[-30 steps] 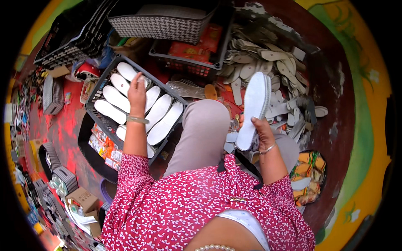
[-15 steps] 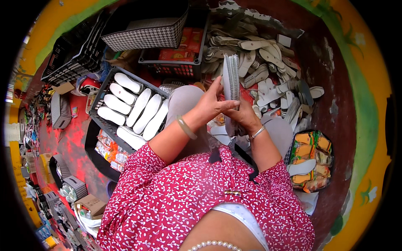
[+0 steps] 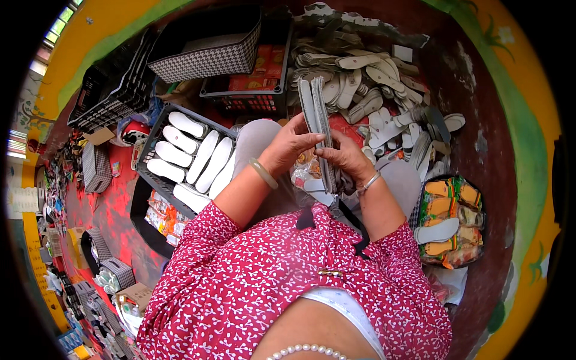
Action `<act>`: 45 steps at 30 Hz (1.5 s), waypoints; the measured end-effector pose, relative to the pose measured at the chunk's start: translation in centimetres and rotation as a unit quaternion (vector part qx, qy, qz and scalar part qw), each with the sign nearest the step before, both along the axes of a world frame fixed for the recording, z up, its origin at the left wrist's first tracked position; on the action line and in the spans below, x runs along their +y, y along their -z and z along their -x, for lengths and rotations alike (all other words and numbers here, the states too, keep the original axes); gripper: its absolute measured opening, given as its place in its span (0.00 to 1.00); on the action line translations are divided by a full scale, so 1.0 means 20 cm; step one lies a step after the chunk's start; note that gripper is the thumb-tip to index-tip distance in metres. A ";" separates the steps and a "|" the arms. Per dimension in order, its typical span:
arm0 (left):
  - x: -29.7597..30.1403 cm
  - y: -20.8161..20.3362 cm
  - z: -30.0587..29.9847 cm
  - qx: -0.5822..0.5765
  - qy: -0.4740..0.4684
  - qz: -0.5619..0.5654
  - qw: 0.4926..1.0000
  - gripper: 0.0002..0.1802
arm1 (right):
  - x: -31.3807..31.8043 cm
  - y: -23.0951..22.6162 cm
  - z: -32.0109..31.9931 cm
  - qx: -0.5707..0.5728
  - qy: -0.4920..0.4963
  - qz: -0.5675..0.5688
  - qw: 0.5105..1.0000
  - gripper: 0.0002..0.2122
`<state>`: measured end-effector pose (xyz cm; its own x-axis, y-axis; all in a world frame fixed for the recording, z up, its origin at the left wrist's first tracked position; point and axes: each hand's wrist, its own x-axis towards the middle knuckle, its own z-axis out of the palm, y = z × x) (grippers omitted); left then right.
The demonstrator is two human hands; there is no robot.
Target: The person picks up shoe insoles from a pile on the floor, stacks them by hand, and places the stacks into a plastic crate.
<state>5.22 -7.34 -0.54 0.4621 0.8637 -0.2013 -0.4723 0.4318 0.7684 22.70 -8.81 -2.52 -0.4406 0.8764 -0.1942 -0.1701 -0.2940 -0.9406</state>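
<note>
Head view: the held insoles [image 3: 311,111] are seen nearly edge-on, stood upright between the knees and parted slightly near the top; how many there are cannot be told. They are pinched from the left by the left hand [image 3: 291,144], its thumb laid across them and its other fingers partly hidden behind. From the right they are grasped by the right hand [image 3: 351,157], whose thumb is shown while its other fingers are mostly covered. Their lower end is lost among dark cloth and clutter at the lap. The right side of the crate [image 3: 153,135] is covered by the left knee [image 3: 255,135] and forearm, so some white insoles [image 3: 203,157] in it are only partly shown. A black tub [image 3: 141,210] is half covered by the crate. The loose pile [image 3: 363,63] is overlapped by the held insoles' upper end, so the gap between cannot be judged. At right, the packets [image 3: 441,207] are bordered by the dark red wall [image 3: 480,129]; at left, a stretch of red floor [image 3: 126,222] is seen beside the tub.
</note>
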 end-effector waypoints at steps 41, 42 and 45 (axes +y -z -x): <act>-0.01 0.07 0.03 0.032 0.018 -0.048 0.998 0.28 | -0.03 -0.04 0.02 -0.017 -0.006 0.038 0.999 0.29; -0.01 0.07 0.03 0.037 0.021 -0.060 0.997 0.27 | -0.04 -0.04 0.02 -0.022 -0.007 0.043 0.999 0.29; -0.01 0.07 0.03 0.039 0.027 -0.058 0.997 0.28 | -0.04 -0.04 0.02 -0.012 0.001 0.035 0.999 0.29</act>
